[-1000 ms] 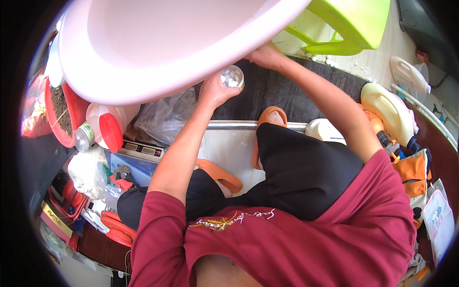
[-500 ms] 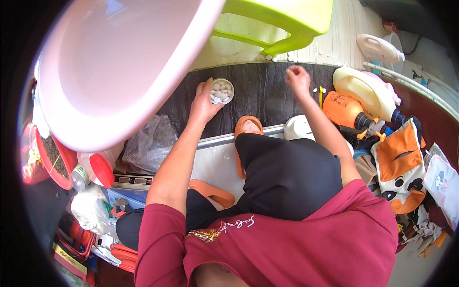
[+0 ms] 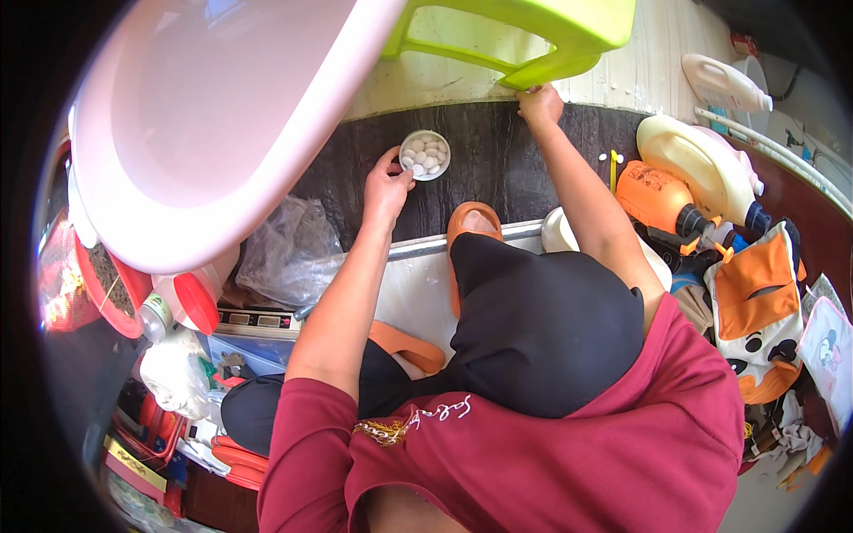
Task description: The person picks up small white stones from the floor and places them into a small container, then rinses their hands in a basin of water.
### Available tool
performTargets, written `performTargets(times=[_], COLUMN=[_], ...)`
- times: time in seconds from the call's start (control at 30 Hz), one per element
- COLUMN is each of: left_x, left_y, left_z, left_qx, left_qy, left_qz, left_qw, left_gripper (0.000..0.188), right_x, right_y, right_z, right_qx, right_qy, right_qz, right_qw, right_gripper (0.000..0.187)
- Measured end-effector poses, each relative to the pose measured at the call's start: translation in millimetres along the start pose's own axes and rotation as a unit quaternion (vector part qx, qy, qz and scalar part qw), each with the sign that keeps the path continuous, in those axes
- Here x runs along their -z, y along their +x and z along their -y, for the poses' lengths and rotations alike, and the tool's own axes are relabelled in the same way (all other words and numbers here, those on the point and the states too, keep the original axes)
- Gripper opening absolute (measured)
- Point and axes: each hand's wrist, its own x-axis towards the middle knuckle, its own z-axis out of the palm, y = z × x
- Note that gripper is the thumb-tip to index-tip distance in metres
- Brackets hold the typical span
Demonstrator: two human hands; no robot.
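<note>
The small round container [image 3: 425, 155] of white pellets is now found resting on the dark stone ledge [image 3: 498, 178], where half a second ago it was carried raised in the left hand [image 3: 386, 184]; it is judged to have been set down, the carrying step being over. The left hand's fingers [image 3: 400, 173] are loosened, curled beside the container's rim and touching it at most lightly. The right hand [image 3: 539, 102], earlier free above the ledge, has been moved to the right of the container and its fingers are clenched on the lower edge of the lime-green plastic stool [image 3: 524, 35]. Left of the container a large pale pink tub [image 3: 213, 124] overhangs a crumpled clear plastic bag [image 3: 289, 253]. Well to the right of the container an orange spray bottle [image 3: 662, 200], a cream detergent jug with dark cap [image 3: 702, 169] and a white bottle [image 3: 724, 84] are noted; their labels are too small to be described.
</note>
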Motion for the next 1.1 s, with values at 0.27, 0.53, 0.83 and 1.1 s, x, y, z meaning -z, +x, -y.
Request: performTargets(times=[0.27, 0.53, 0.83, 1.1], left_x=[-16, -33, -31, -23], left_y=[9, -4, -4, -8], left_z=[1, -23, -25, -28], left_qx=[0.003, -0.007, -0.058, -0.036], left_qy=[-0.008, 0.009, 0.175, 0.191], left_qz=[0.031, 0.083, 0.105, 0.116], left_qw=[0.999, 0.996, 0.977, 0.974], left_gripper=[0.04, 0.057, 0.071, 0.071], right_x=[39, 68, 61, 65], right_y=[-104, -85, 18, 44], right_z=[35, 6, -18, -24], right_qx=[-0.002, 0.029, 0.223, 0.203], right_qy=[0.339, 0.263, -0.219, -0.272], right_qz=[0.215, 0.039, -0.037, 0.037], right_qw=[0.916, 0.963, 0.949, 0.94], right_gripper=[0.021, 0.024, 0.035, 0.035])
